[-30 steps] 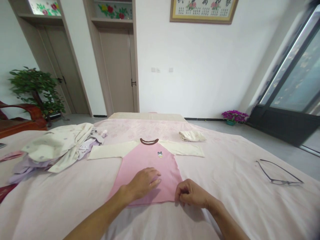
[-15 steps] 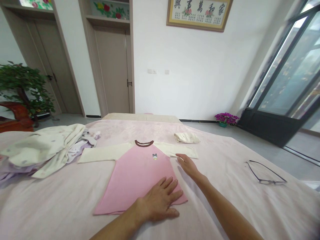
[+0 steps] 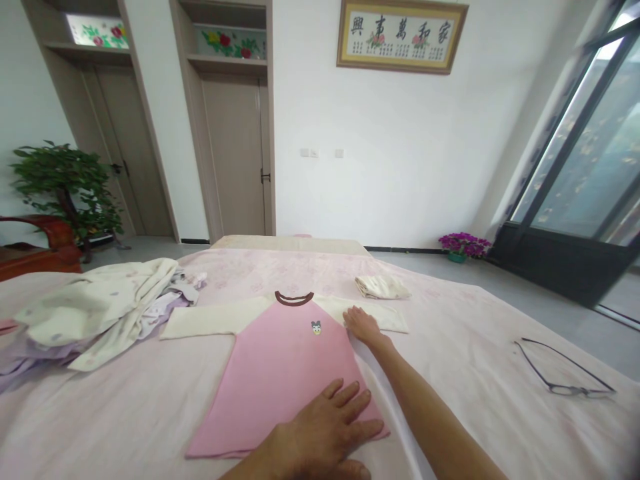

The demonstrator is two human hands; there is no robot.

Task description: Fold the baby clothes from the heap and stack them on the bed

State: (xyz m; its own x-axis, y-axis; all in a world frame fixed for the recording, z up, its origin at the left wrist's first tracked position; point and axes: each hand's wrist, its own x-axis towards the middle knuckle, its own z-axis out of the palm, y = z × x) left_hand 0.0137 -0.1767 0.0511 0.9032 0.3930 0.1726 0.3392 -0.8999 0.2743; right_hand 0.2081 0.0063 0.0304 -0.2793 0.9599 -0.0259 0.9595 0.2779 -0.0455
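Pink shirt (image 3: pixel 285 373) spread flat on a pale pink cover (image 3: pixel 470 407)

Closest in: our left hand (image 3: pixel 325 427), open, palm down, fingers spread on the shirt's near corner at our right. From that hand the shirt runs ahead and leftward; the cover under it shows soft wrinkles. Well right of our hands: opened glasses (image 3: pixel 567 391). Well left: a heap of clothes (image 3: pixel 100 307). Farther up, our right hand (image 3: pixel 361 325), also open, palm down at the base of one cream sleeve (image 3: pixel 393 320). Just beyond it, a folded cream cloth (image 3: pixel 383 287). Past the cover we note a reddish wooden seat (image 3: pixel 40 252) and leafy plant (image 3: pixel 60 177), far left of our hands; purple flowers (image 3: pixel 465 245) by a dark-framed glass door (image 3: pixel 565 250), far right. Farthest, straight ahead: white wall (image 3: pixel 400 133), framed calligraphy (image 3: pixel 400 33).
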